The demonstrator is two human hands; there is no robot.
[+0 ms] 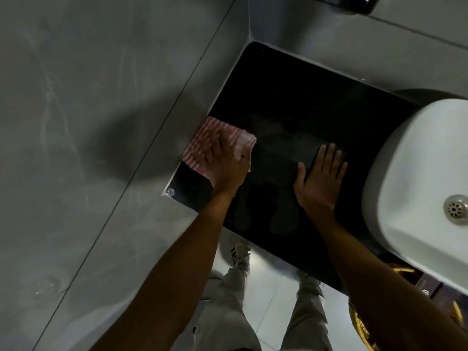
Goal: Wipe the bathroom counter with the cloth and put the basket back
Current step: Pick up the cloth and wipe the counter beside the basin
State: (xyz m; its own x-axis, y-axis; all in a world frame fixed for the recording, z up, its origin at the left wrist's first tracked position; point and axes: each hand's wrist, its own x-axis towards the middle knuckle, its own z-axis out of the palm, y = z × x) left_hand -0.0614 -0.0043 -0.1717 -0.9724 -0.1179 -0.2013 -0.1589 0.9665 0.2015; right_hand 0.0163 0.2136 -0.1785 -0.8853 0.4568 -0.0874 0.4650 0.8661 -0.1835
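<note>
In the head view, a glossy black counter (pixel 298 102) fits into a corner of grey tiled wall (pixel 101 97). The left hand (pixel 225 165) lies flat, fingers spread, pressing a red-and-white striped cloth (pixel 215 138) onto the counter's left edge, where the cloth touches the wall. A ring shows on one finger of that hand. The right hand (pixel 320 178) rests palm-down and open on the bare counter, well to the right of the cloth, fingers spread and holding nothing. A white basin (pixel 417 160) sits on the counter just right of that hand, its metal drain (pixel 455 209) at the picture's right edge. Near the bottom, the person's light trousers (pixel 228 312) and a striped shoe (pixel 239 252) stand on pale floor tiles (pixel 268 295). No basket can be made out.
</note>
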